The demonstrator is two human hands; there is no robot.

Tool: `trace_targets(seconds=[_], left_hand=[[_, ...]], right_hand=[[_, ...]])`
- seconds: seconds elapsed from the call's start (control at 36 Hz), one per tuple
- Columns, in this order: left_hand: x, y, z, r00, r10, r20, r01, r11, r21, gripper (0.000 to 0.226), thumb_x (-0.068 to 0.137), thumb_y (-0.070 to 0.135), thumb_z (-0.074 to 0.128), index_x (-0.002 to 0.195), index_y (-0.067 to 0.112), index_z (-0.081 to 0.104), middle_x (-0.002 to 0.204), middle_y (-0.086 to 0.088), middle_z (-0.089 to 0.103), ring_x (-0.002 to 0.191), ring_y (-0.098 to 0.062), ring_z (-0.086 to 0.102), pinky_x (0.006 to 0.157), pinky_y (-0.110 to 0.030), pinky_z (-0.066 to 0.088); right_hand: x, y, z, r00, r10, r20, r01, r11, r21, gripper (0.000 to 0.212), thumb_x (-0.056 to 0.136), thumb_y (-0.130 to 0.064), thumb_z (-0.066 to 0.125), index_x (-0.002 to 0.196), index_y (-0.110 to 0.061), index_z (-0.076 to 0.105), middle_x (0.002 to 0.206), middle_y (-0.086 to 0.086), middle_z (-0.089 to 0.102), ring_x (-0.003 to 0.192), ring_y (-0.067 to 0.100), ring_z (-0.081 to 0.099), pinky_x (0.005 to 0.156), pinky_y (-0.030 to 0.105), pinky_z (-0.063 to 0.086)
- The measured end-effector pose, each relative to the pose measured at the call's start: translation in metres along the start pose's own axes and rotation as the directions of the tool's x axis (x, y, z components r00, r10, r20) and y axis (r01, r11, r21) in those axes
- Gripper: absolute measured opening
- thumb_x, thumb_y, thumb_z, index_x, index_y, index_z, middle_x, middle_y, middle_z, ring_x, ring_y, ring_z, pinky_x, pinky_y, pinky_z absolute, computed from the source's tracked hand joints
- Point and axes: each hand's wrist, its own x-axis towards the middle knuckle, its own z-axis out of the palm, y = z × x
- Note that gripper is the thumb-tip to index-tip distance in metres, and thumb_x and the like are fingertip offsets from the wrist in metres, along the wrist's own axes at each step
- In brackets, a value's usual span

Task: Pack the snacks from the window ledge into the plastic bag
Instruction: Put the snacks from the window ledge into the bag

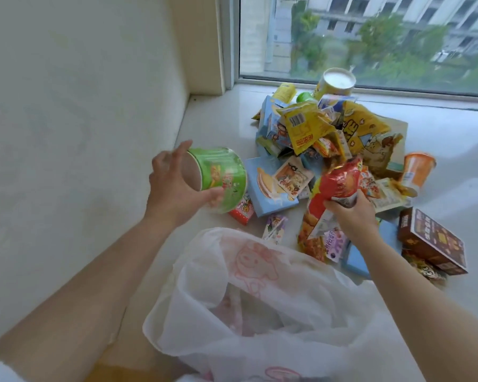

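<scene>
Crinkly plastic bag (260,312) gapes; left hand (171,188) clasps green tub (221,177), right hand (351,216) grips red packet (334,186).

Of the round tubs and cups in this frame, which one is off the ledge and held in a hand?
The green round tub, gripped by the left hand. The yellow tub near the window and the orange cup sit among the pile.

Two hands are in view, the left hand (174,186) and the right hand (351,213). One plastic bag (260,299) lies open. There are three round tubs: a green tub (221,177), a yellow tub (335,84) and an orange cup (417,170). One brown box (431,241) shows, and at least three blue boxes (the heaped packets are too tangled to count).
</scene>
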Motion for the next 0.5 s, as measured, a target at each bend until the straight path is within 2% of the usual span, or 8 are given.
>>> trace_targets(seconds=[0.06, 0.11, 0.25, 0.31, 0.39, 0.44, 0.5], left_hand=[[-0.021, 0.006, 0.002, 0.992, 0.023, 0.124, -0.013, 0.997, -0.081, 0.102, 0.057, 0.041, 0.086, 0.139, 0.046, 0.026, 0.143, -0.003, 0.021, 0.134, -0.019, 0.032, 0.11, -0.03, 0.028], [-0.044, 0.005, 0.009, 0.967, 0.049, 0.251, -0.027, 0.995, -0.092, 0.103, 0.056, 0.04, 0.087, 0.139, 0.047, 0.026, 0.141, -0.001, 0.024, 0.132, -0.016, 0.033, 0.106, -0.025, 0.026], [-0.095, -0.014, 0.039, 0.829, 0.047, 0.558, -0.086, 0.995, 0.043, 0.101, 0.055, 0.049, 0.083, 0.136, 0.056, 0.023, 0.138, 0.006, 0.026, 0.129, -0.016, 0.036, 0.107, -0.035, 0.035], [-0.111, -0.024, 0.052, 0.791, 0.016, 0.611, -0.114, 0.986, 0.123, 0.101, 0.056, 0.051, 0.08, 0.137, 0.056, 0.02, 0.141, 0.008, 0.023, 0.131, -0.017, 0.033, 0.106, -0.038, 0.036], [-0.131, -0.039, 0.064, 0.771, -0.029, 0.637, -0.165, 0.956, 0.242, 0.103, 0.054, 0.055, 0.076, 0.14, 0.051, 0.02, 0.141, 0.007, 0.022, 0.129, -0.021, 0.03, 0.103, -0.034, 0.037], [-0.142, -0.051, 0.068, 0.749, -0.005, 0.662, -0.275, 0.907, 0.318, 0.103, 0.052, 0.059, 0.073, 0.139, 0.05, 0.02, 0.142, 0.006, 0.02, 0.129, -0.024, 0.028, 0.1, -0.036, 0.041], [-0.149, -0.062, 0.068, 0.72, 0.013, 0.694, -0.381, 0.843, 0.38, 0.102, 0.052, 0.063, 0.071, 0.138, 0.053, 0.017, 0.146, 0.005, 0.013, 0.132, -0.027, 0.022, 0.095, -0.039, 0.046]], right_hand=[[-0.015, 0.003, -0.007, 0.996, 0.0, 0.086, -0.004, 0.999, 0.045, 0.033, 0.078, -0.021, 0.073, 0.108, -0.018, 0.058, 0.098, 0.003, 0.063, 0.092, 0.023, 0.059, 0.08, 0.034, 0.044], [-0.032, 0.01, -0.011, 0.99, 0.013, 0.14, -0.018, 0.999, 0.034, 0.032, 0.079, -0.019, 0.072, 0.109, -0.019, 0.06, 0.097, 0.001, 0.064, 0.092, 0.022, 0.059, 0.078, 0.032, 0.043], [-0.068, 0.038, -0.005, 0.969, 0.046, 0.242, -0.041, 0.999, -0.024, 0.028, 0.08, -0.018, 0.071, 0.106, -0.017, 0.061, 0.099, 0.001, 0.066, 0.094, 0.021, 0.061, 0.07, 0.028, 0.044], [-0.083, 0.052, 0.003, 0.968, 0.084, 0.237, -0.072, 0.996, -0.061, 0.03, 0.08, -0.018, 0.071, 0.108, -0.018, 0.061, 0.098, -0.001, 0.065, 0.094, 0.02, 0.06, 0.073, 0.028, 0.043], [-0.104, 0.074, 0.016, 0.973, 0.113, 0.2, -0.087, 0.987, -0.135, 0.038, 0.076, -0.022, 0.073, 0.111, -0.022, 0.059, 0.101, -0.001, 0.066, 0.098, 0.02, 0.061, 0.082, 0.033, 0.048], [-0.116, 0.083, 0.024, 0.971, 0.109, 0.214, -0.071, 0.981, -0.179, 0.039, 0.074, -0.024, 0.074, 0.11, -0.025, 0.058, 0.103, -0.001, 0.066, 0.1, 0.021, 0.061, 0.084, 0.034, 0.049], [-0.125, 0.09, 0.028, 0.963, 0.091, 0.253, -0.007, 0.949, -0.314, 0.046, 0.072, -0.03, 0.073, 0.114, -0.026, 0.055, 0.107, -0.003, 0.066, 0.1, 0.021, 0.06, 0.082, 0.032, 0.048]])
